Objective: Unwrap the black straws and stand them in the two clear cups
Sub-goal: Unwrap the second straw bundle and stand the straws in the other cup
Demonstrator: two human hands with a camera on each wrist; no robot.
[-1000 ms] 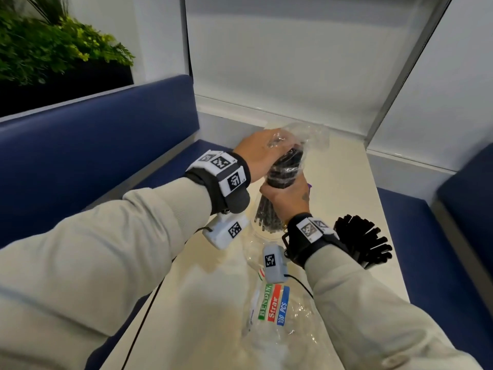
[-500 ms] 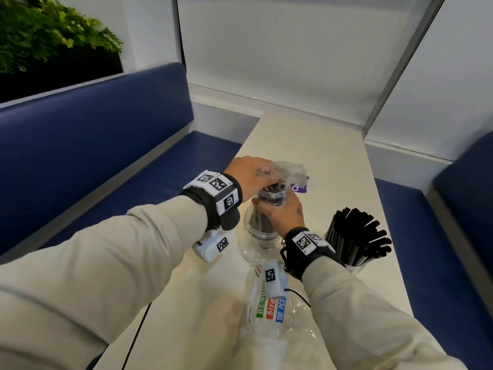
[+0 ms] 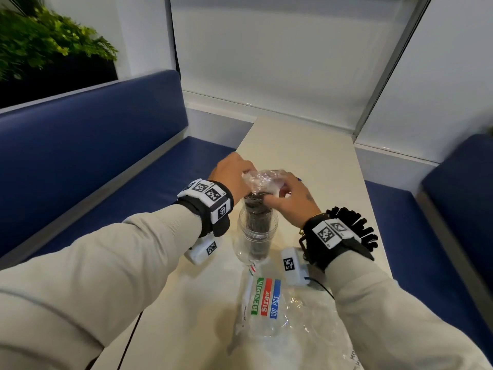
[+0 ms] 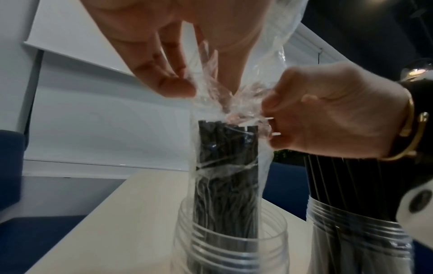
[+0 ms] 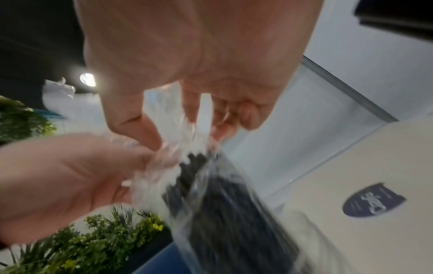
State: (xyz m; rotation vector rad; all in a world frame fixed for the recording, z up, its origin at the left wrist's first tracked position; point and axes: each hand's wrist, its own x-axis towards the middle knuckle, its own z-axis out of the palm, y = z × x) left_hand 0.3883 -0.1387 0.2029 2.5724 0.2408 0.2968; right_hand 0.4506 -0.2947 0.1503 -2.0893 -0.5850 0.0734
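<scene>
Straws (image 3: 257, 231), black and bundled in a crinkled clear wrapper (image 3: 262, 180), stand in one clear cup (image 3: 256, 244) under both hands, left hand (image 3: 230, 174) and right hand (image 3: 292, 201) each pinching the wrapper top, the right having risen off the bundle, a second, filled cup (image 4: 356, 231) behind the right wrist.

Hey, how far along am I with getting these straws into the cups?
Done: one clear cup already stands full of bare black straws. In hand: the second bundle sits in the other cup, both hands pinching its plastic wrap. Left: pull that wrap off.
</scene>
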